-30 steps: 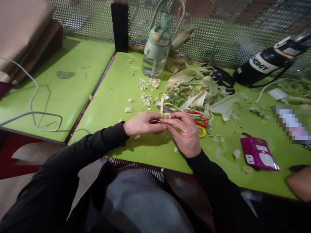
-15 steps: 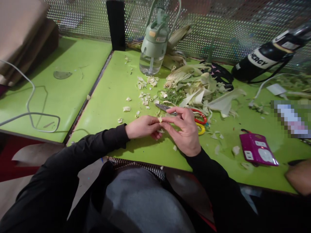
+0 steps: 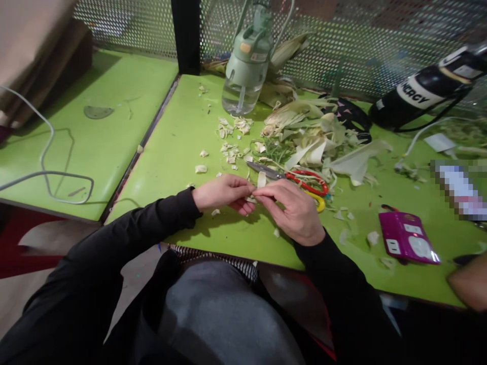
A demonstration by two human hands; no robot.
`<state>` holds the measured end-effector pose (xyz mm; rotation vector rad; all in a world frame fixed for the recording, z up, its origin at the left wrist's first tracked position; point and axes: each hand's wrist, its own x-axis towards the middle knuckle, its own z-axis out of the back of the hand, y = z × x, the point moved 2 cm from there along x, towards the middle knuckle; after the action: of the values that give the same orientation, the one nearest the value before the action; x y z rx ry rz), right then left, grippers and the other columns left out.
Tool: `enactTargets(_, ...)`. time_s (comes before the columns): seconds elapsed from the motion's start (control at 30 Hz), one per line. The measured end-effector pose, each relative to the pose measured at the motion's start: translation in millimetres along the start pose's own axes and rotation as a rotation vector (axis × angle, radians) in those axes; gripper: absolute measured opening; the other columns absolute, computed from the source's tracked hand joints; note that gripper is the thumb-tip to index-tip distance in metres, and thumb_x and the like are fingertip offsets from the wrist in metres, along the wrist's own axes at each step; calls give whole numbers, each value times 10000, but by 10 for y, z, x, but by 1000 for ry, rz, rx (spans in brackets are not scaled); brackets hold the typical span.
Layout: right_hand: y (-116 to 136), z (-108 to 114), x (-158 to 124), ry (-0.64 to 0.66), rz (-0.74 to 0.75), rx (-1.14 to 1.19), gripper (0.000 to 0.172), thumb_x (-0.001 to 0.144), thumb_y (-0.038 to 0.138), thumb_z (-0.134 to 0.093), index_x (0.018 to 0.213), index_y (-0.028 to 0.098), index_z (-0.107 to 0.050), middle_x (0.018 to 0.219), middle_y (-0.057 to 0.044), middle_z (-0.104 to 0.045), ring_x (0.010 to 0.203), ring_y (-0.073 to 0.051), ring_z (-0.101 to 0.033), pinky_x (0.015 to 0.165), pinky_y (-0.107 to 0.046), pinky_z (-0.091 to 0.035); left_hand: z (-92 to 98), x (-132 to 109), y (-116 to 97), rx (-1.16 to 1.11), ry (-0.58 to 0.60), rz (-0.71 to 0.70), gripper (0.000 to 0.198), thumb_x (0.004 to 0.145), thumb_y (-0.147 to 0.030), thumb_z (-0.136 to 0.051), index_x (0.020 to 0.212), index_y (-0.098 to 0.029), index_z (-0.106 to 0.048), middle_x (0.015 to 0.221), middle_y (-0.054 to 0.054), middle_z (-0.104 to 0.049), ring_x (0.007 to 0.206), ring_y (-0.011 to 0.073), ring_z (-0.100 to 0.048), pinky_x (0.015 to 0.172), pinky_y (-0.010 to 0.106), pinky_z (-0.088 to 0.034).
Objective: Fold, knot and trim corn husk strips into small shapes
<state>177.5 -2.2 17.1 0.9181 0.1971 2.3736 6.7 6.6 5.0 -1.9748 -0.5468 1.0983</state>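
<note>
The green tabletop point(image 3: 163, 167) bears everything, with the scissors point(image 3: 291, 176) as the mark to work from; beyond them lies the heap of corn husks point(image 3: 304, 133); on their near side is the right hand point(image 3: 294, 210), thumb and forefinger closed in a fine pinch; near and left of them, the left hand point(image 3: 224, 192) meets it tip to tip, thumb against forefinger, lower fingers loosely curled; between the hands, close by the blades, the pale husk strip point(image 3: 262, 179) stands up, apparently pinched by both, though its lower end is hidden; a light, close grip along the grain should suit it best, since a hard tug might tear it; left of the blades lie husk scraps point(image 3: 230, 150), best left unbrushed by the sleeves.
</note>
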Motion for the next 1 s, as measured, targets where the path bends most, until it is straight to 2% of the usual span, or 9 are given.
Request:
enactTargets(0.1,-6,12,-2,6,-17,-38,46,910,144,-637,929,179,-659,844,-61,-721,767,-173,-673,668,-292,-541,33,-22,-7,-40,12,-35,204,984,-109,-461,854,-87,-617,687,29,-703,631,78,-684,745,261,-578)
enactTargets(0.23,-14,44,-8,14,-71,-66,31,923,172,-627,907,194,-643,837,-46,-709,754,-168,-654,688,-298,-531,71,0,23,-40,142,-136,136,876,-11,-558,945,-87,-647,858,51,-734,806,94,-710,861,282,-573)
enactTargets(0.33,-17,54,-12,29,-80,-88,47,930,185,-618,888,185,-640,821,-47,-695,750,-171,-641,686,-300,-515,88,33,45,42,138,-169,136,879,-47,-589,993,-93,-648,918,51,-721,864,95,-694,871,282,-569)
enactTargets(0.5,-31,45,-21,56,-61,-92,72,940,180,-590,886,181,-638,815,-54,-674,761,-185,-627,672,-315,-497,73,58,48,142,105,-164,99,925,-111,-563,977,-94,-646,897,36,-688,850,88,-667,844,279,-566)
enactTargets(0.8,-42,42,-36,182,45,-75,106,963,143,-518,967,186,-615,914,-82,-662,843,-210,-599,752,-362,-510,57,115,91,137,180,-158,63,905,-69,-583,899,-94,-640,823,9,-671,736,61,-631,823,258,-536)
enactTargets(1.0,-41,49,-59,169,-52,-17,81,957,136,-509,955,215,-526,803,-29,-609,744,-178,-555,647,-309,-451,-1,84,96,56,184,-137,136,926,-24,-519,911,-91,-636,842,24,-680,793,74,-658,862,276,-544)
